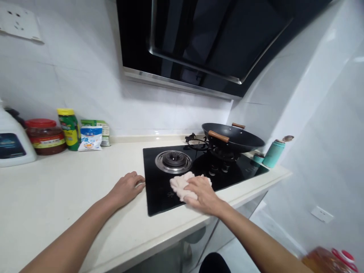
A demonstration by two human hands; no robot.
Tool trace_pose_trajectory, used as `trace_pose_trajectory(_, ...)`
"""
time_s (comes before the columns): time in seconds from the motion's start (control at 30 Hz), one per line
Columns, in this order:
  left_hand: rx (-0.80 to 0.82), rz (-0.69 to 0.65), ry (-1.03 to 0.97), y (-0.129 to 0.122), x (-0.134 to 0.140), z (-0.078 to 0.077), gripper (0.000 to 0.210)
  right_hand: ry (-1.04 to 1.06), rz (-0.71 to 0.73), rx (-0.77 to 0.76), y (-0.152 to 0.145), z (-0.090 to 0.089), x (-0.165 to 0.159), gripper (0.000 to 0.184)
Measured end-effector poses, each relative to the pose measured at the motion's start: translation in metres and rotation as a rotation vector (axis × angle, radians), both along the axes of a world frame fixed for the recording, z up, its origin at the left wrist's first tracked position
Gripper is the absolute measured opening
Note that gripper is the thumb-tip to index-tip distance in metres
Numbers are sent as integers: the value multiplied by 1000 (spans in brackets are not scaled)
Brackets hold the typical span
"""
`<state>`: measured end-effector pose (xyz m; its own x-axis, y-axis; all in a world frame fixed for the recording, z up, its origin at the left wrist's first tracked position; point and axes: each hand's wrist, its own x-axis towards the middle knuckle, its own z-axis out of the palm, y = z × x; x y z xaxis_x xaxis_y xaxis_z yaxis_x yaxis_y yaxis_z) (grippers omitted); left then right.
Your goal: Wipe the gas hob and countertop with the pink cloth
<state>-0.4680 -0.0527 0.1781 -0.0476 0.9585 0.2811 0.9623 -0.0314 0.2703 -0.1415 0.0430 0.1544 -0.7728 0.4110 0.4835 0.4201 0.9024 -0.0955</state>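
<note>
A pale pink cloth (179,185) lies bunched on the black glass gas hob (159,199), near its front edge. My right hand (201,193) grips it from above, fingers bent over it and pressing it to the glass. Just left of the hob, my left hand (127,188) rests on the counter with nothing in it, fingers loosely bent and thumb apart, the fingertips close to the glass edge. Behind the cloth is the bare left burner (173,160). Two control knobs (218,168) stand to the right of the cloth.
A dark wok (236,139) with wooden handles sits on the right burner, beside a removed pan support (197,144). A turquoise canister (273,153) stands at the right. Along the wall are a red-lidded jar (45,138), a green bottle (69,131) and packets. The range hood (199,45) hangs above.
</note>
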Motion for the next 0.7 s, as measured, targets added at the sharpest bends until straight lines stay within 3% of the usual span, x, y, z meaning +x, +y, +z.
trace_pose_trajectory(0.17,-3,4,-9,2,0,0,38,-112,-321,15,32,4,72,30)
trace_pose_trajectory(0.4,-8,4,-15,3,-1,-2,39,-186,-728,23,78,-4,159,41)
trace_pose_trajectory(0.5,-10,-7,-19,4,-3,-3,39,-215,-852,-42,104,1,177,48)
trace_pose_trajectory(0.7,-34,14,-34,3,0,0,40,-267,-923,-138,149,14,177,51)
